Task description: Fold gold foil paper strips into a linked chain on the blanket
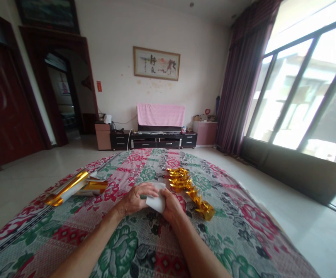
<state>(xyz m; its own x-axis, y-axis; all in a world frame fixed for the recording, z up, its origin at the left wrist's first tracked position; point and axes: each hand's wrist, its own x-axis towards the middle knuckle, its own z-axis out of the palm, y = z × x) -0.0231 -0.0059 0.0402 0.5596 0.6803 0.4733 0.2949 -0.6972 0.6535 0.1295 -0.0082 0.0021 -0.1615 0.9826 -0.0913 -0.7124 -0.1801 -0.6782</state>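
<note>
Between my two hands, just above the patterned cloth, is a small sheet of paper (156, 201) with its pale side toward me. My left hand (137, 197) grips its left edge, fingers bent over the top. On the right edge, my right hand (170, 204) pinches the sheet with the thumb on the near face. The paper's far side is hidden. To the right of my hands lies a row of folded gold foil pieces (189, 189). Curled gold foil sheets (72, 187) with pale backs rest to the left.
The floral cloth (118, 247) covers a broad rounded surface under my hands. Beyond it stands a low black cabinet (156, 143) with a pink towel (160, 114) draped over something on top. Tiled floor (272, 181) runs along the right, beside large windows and a purple curtain (234, 85).
</note>
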